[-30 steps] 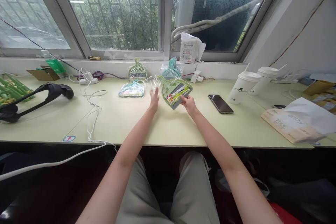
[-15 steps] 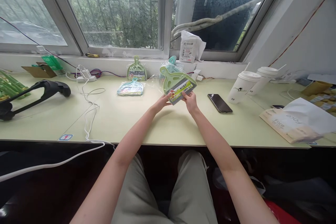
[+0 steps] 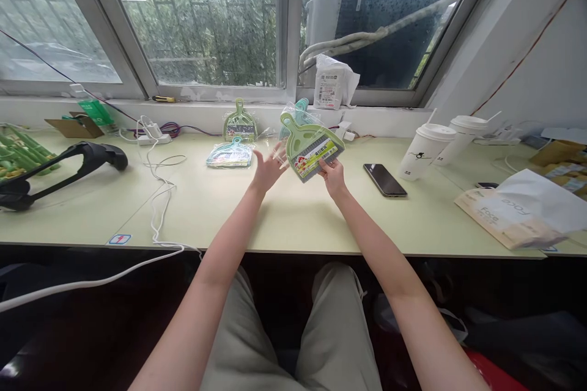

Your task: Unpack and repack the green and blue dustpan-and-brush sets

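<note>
A green dustpan-and-brush set point(image 3: 312, 145) with a printed label is tilted above the table, its handle pointing up and left. My right hand point(image 3: 334, 178) grips its lower right edge, thumb across the front. Just left of the set, my left hand point(image 3: 270, 170) has its fingers spread, holding nothing; whether the fingertips brush the wrapper I cannot tell. Behind the held set, a blue-green wrapped set point(image 3: 301, 107) is partly hidden. Farther left, a green wrapped set point(image 3: 239, 122) leans against the wall, and a blue wrapped set point(image 3: 230, 154) lies before it.
A phone point(image 3: 385, 180) and two white paper cups point(image 3: 424, 153) stand to the right, beyond them a paper bag point(image 3: 509, 211). On the left are white cables point(image 3: 160, 195) and a black headset frame point(image 3: 77, 165). A wrapped white package point(image 3: 331, 82) sits by the window.
My left hand has let go of the green dustpan set and moved left, its fingers spreading. My right hand keeps hold of the set, which has barely moved.
</note>
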Demonstrator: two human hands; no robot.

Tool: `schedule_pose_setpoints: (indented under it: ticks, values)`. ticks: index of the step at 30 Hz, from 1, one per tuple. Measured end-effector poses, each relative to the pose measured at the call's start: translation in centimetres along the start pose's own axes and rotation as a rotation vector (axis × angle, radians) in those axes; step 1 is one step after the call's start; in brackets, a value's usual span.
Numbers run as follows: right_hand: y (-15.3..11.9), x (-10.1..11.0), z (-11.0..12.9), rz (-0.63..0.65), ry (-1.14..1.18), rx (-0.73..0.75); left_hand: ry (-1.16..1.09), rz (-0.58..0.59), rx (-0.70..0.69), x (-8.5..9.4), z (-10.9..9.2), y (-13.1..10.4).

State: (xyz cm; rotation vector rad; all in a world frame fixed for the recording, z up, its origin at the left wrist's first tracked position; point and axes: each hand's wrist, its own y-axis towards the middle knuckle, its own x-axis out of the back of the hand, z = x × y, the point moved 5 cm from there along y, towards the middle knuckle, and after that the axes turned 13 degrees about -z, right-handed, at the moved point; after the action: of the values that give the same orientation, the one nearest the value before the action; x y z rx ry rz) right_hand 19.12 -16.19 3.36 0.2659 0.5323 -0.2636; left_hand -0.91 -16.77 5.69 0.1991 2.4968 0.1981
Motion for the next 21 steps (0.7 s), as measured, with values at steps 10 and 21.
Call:
schedule_pose_setpoints:
  ticks: [10, 21]
  values:
    - [-1.6, -1.9, 0.3, 0.297, -0.195, -0.086, -0.209, -0.155, 0.210, 0.7, 0.9, -0.2]
    - [-3.0, -3.3, 2.6, 0.405, -0.204, -0.106, -0.207, -0.106, 0.084, -1.4, -0.4, -1.0]
